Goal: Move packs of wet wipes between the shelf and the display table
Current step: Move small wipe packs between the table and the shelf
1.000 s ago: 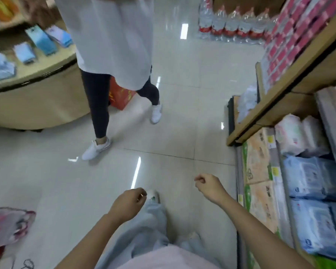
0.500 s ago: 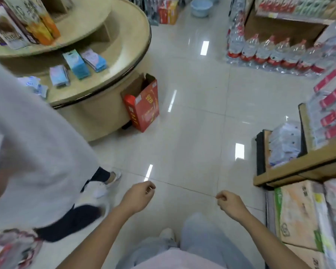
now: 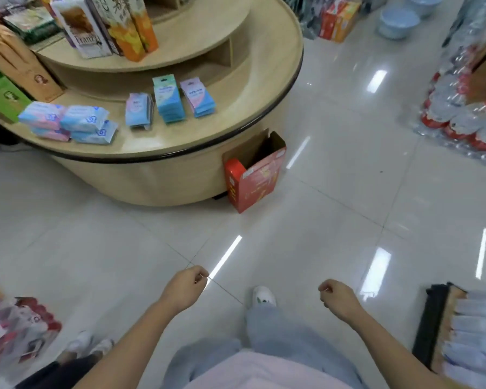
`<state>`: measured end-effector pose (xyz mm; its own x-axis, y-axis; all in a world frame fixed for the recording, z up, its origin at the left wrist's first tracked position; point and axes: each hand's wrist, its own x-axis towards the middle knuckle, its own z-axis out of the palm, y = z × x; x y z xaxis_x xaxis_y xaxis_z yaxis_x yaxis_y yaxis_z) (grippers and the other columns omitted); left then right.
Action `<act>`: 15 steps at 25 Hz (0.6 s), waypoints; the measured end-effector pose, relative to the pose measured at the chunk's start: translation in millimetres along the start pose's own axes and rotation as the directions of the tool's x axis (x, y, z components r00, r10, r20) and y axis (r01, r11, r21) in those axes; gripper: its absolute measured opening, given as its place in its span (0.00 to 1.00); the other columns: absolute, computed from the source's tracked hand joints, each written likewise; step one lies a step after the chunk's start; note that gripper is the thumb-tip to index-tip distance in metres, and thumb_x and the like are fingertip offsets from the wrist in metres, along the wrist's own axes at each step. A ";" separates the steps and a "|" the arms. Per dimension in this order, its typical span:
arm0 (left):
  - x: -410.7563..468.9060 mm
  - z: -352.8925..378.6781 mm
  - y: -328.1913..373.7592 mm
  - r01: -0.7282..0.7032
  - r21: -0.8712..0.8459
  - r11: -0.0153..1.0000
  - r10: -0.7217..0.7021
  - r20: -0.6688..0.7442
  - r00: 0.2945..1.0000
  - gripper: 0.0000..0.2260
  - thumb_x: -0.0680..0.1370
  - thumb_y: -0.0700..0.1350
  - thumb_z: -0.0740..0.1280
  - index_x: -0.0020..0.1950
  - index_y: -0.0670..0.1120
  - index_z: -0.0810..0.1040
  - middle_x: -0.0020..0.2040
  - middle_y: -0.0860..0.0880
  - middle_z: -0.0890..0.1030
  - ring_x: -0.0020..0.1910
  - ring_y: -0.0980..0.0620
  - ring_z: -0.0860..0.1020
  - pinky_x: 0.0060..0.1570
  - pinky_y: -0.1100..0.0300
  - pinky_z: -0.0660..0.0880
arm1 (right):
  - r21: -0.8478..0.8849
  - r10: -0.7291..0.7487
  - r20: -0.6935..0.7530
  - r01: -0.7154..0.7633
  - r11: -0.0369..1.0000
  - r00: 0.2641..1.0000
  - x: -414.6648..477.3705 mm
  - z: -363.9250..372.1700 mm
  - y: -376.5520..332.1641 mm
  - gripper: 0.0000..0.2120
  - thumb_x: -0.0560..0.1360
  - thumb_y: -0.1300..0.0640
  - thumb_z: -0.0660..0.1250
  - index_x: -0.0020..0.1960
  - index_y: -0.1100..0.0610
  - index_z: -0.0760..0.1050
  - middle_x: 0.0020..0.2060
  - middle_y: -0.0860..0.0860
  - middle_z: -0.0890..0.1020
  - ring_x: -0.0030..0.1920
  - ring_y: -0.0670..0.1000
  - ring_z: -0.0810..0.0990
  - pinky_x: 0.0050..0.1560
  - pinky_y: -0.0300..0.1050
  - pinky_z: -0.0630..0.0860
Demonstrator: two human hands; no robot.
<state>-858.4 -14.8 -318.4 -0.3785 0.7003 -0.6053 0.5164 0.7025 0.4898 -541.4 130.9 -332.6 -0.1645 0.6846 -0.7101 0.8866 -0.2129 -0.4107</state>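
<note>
Ahead stands the round tiered display table (image 3: 236, 127). On its lower ring lie blue and pink wet wipe packs (image 3: 84, 122) at the left, and three small stacks of slim packs (image 3: 169, 99) to their right. My left hand (image 3: 184, 286) and my right hand (image 3: 335, 299) hang low over the floor, both curled into loose fists with nothing in them, well short of the table. The corner of a shelf (image 3: 432, 327) with pale packs shows at the bottom right.
An open red carton (image 3: 253, 178) leans against the table's base. Wrapped water bottles (image 3: 460, 113) crowd the floor at the right. Another person's leg and shoes (image 3: 79, 349) are at the bottom left beside bagged goods (image 3: 14, 327). Tall boxes (image 3: 115, 23) fill the upper tier.
My view has swung away from the shelf toward the display table, which now is nearer. The other person has passed to my left. Both hands stay fisted and empty.
</note>
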 end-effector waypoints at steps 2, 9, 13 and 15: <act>18.2 -16.4 -3.2 0.101 -0.060 0.993 -0.103 -0.034 0.994 0.05 0.79 0.44 0.61 0.48 0.52 0.75 0.42 0.51 0.79 0.42 0.51 0.77 0.44 0.61 0.73 | -0.070 -0.109 0.046 0.112 0.991 0.993 45.3 -27.3 -63.5 0.08 0.75 0.64 0.60 0.49 0.58 0.76 0.43 0.53 0.78 0.50 0.59 0.81 0.50 0.48 0.75; 74.3 -67.7 -42.3 0.347 -0.271 0.898 -0.375 -0.060 0.925 0.05 0.78 0.42 0.63 0.50 0.50 0.77 0.47 0.48 0.82 0.46 0.49 0.80 0.50 0.57 0.75 | -0.156 -0.417 0.089 0.426 0.891 0.904 163.8 -57.9 -284.8 0.08 0.76 0.62 0.61 0.52 0.58 0.77 0.43 0.53 0.78 0.48 0.55 0.78 0.44 0.45 0.71; 146.8 -126.3 -63.8 0.389 -0.308 0.868 -0.426 -0.059 0.903 0.07 0.79 0.42 0.63 0.54 0.46 0.78 0.50 0.47 0.82 0.49 0.48 0.80 0.51 0.58 0.74 | -0.180 -0.456 0.128 0.473 0.863 0.881 227.2 -41.2 -365.1 0.07 0.77 0.59 0.62 0.51 0.56 0.77 0.46 0.52 0.80 0.49 0.53 0.78 0.53 0.51 0.77; 190.3 -167.2 -55.9 0.377 -0.287 0.881 -0.408 -0.055 0.911 0.07 0.79 0.42 0.62 0.53 0.46 0.78 0.50 0.45 0.82 0.50 0.46 0.80 0.51 0.57 0.74 | -0.195 -0.411 0.130 0.429 0.882 0.902 251.1 -37.4 -395.0 0.06 0.77 0.59 0.62 0.50 0.56 0.77 0.47 0.53 0.81 0.51 0.54 0.79 0.55 0.51 0.77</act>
<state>-1087.7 100.4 -356.1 -0.5982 0.3587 -0.7166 0.0915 0.9190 0.3836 -916.7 413.0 -327.3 -0.5688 0.6145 -0.5467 0.7956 0.2423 -0.5553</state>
